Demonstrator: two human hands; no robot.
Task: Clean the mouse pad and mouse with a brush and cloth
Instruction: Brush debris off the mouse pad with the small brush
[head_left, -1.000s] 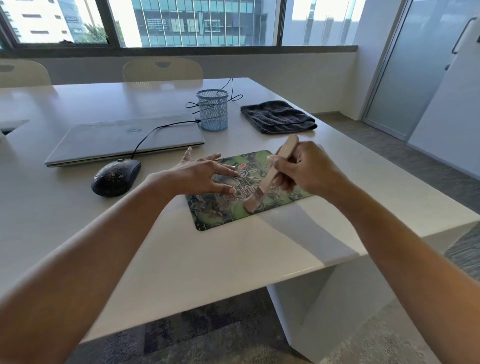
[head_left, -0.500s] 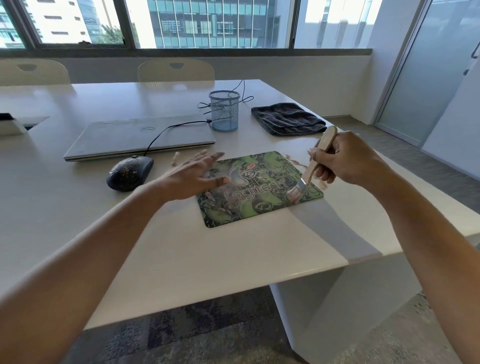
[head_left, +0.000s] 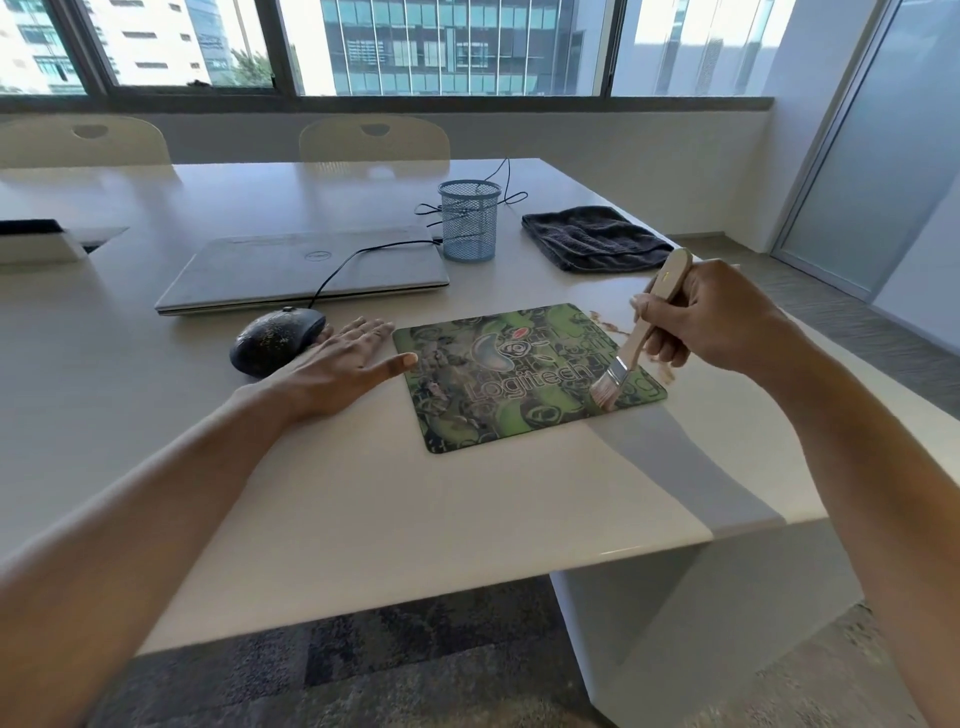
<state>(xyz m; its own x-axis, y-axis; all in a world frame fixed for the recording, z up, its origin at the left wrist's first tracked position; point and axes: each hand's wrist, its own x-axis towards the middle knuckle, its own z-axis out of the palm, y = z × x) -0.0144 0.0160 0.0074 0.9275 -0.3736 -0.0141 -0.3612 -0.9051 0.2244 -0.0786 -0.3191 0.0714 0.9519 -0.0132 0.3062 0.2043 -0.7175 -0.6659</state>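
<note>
A green patterned mouse pad (head_left: 519, 379) lies flat on the white table (head_left: 363, 509). My right hand (head_left: 701, 322) grips a wooden-handled brush (head_left: 639, 338), whose bristles touch the pad's right front corner. Brown crumbs (head_left: 610, 326) lie on the table just beyond the pad's right edge. My left hand (head_left: 343, 364) rests flat, fingers spread, on the table between the pad and a black dusty mouse (head_left: 275, 340); its thumb tip reaches the pad's left edge. A dark grey folded cloth (head_left: 592, 236) sits at the back right.
A shut silver laptop (head_left: 306, 270) lies behind the mouse, with the mouse cable running across it. A blue mesh pen cup (head_left: 469, 221) stands beside the laptop. Two pale chairs (head_left: 374, 137) stand behind the table. The table's right edge is close to the pad.
My left hand slid off the pad to the left, onto the table beside the mouse. The brush swept from the pad's middle to its right front corner.
</note>
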